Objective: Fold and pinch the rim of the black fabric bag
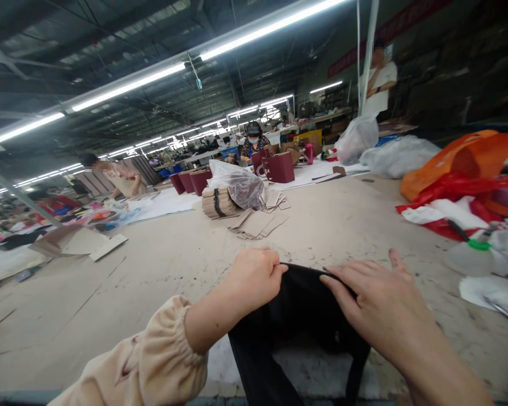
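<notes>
A black bag (305,304) with a dark, open inside sits at the table's near edge, low in the head view. My left hand (256,276) is closed, pinching the left end of its upper rim between thumb and fingers. On the right part of that rim, the thumb and forefinger of my right hand (372,299) grip the edge, while another finger sticks up. White material (313,369) shows beneath the bag, and its lower part runs out of view.
Ahead lie a bundle of board strips (219,203), loose board pieces (258,223) and a clear plastic bag (237,180). Maroon handbags (279,168) stand farther back. Red and orange bags (457,169) and a green-collared bottle (469,256) are at right. Several people work beyond.
</notes>
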`<action>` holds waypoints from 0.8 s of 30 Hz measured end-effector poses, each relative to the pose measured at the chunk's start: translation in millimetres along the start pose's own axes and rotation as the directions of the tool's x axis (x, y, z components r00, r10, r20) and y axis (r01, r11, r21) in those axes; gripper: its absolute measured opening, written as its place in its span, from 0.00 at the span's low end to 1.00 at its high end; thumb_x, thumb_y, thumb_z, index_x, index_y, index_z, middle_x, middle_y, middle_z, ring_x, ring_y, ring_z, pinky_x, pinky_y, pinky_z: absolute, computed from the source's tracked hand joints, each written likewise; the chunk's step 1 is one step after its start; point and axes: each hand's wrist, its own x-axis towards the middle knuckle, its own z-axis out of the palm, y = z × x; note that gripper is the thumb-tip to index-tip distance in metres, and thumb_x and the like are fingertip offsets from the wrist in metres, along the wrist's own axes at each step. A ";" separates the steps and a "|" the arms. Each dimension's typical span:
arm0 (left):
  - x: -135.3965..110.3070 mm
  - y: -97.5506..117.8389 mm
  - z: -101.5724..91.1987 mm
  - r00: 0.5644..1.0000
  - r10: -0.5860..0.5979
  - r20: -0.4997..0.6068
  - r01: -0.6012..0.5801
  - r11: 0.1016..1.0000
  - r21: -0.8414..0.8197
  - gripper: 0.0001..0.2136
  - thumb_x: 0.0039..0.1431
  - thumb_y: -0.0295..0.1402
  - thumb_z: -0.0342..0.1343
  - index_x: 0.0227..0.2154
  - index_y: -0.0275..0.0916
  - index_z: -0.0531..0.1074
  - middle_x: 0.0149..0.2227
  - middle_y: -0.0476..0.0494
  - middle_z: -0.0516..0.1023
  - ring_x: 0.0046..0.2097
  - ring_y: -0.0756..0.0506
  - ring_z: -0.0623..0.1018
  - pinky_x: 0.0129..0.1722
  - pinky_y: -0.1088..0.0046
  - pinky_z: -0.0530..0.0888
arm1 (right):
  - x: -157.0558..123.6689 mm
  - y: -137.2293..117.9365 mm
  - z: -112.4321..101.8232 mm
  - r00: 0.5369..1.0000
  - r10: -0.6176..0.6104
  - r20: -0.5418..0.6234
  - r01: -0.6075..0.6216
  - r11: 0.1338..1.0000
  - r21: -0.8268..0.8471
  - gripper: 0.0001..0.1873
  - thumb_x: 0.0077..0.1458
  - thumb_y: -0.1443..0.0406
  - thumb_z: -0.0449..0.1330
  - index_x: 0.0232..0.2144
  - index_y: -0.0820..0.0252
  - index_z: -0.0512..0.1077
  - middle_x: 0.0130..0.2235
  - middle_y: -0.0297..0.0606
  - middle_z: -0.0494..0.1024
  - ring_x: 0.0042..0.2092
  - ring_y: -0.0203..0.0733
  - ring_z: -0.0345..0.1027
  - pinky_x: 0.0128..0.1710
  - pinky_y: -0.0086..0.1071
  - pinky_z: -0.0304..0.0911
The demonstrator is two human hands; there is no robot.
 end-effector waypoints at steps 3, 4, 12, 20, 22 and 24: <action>-2.8 -0.8 0.9 1.000 0.007 -0.012 -0.007 1.000 -0.011 0.13 0.59 0.37 0.51 0.23 0.39 0.71 0.27 0.46 0.77 0.31 0.45 0.74 0.30 0.71 0.64 | 0.1 -11.6 -3.6 1.000 -0.005 0.002 0.005 1.000 0.008 0.12 0.58 0.60 0.55 0.40 0.57 0.75 0.36 0.39 0.80 0.39 0.48 0.72 0.60 0.59 0.35; -3.8 -0.7 1.0 1.000 0.004 -0.010 -0.004 1.000 -0.012 0.13 0.59 0.37 0.51 0.22 0.39 0.71 0.27 0.46 0.77 0.31 0.45 0.74 0.30 0.71 0.64 | 0.9 -15.5 -3.2 1.000 -0.006 0.004 0.006 1.000 0.011 0.13 0.57 0.60 0.56 0.42 0.58 0.74 0.37 0.39 0.80 0.40 0.48 0.72 0.60 0.57 0.38; -6.6 -0.4 0.5 1.000 -0.008 -0.018 0.007 1.000 -0.021 0.13 0.59 0.38 0.51 0.23 0.39 0.72 0.27 0.46 0.77 0.31 0.46 0.74 0.30 0.71 0.63 | 11.0 -30.4 16.6 1.000 0.010 -0.006 -0.010 0.999 -0.031 0.12 0.58 0.63 0.55 0.24 0.57 0.73 0.26 0.36 0.76 0.34 0.44 0.69 0.49 0.41 0.57; -4.6 -2.0 1.4 1.000 0.003 -0.022 -0.004 1.000 -0.018 0.13 0.59 0.37 0.51 0.23 0.39 0.74 0.26 0.46 0.77 0.30 0.46 0.73 0.29 0.71 0.61 | 19.8 -25.2 10.9 0.997 -0.032 0.068 0.033 0.999 -0.013 0.14 0.58 0.59 0.57 0.23 0.56 0.73 0.26 0.34 0.76 0.32 0.40 0.69 0.53 0.43 0.53; -4.7 -3.4 2.1 0.999 0.016 -0.030 -0.016 1.000 -0.007 0.13 0.59 0.37 0.51 0.23 0.39 0.73 0.26 0.46 0.76 0.29 0.47 0.73 0.28 0.71 0.61 | 24.1 -26.2 11.8 0.994 -0.068 0.089 0.068 0.998 0.010 0.12 0.57 0.56 0.58 0.28 0.56 0.75 0.29 0.35 0.78 0.34 0.41 0.70 0.52 0.43 0.53; -4.5 -5.4 2.4 0.999 0.028 -0.037 -0.028 1.000 0.013 0.13 0.59 0.36 0.51 0.22 0.39 0.73 0.25 0.46 0.76 0.29 0.47 0.72 0.28 0.72 0.60 | 28.8 -30.4 14.7 0.991 -0.091 0.096 0.091 0.996 0.005 0.10 0.56 0.58 0.58 0.28 0.57 0.74 0.29 0.36 0.78 0.34 0.41 0.70 0.45 0.39 0.57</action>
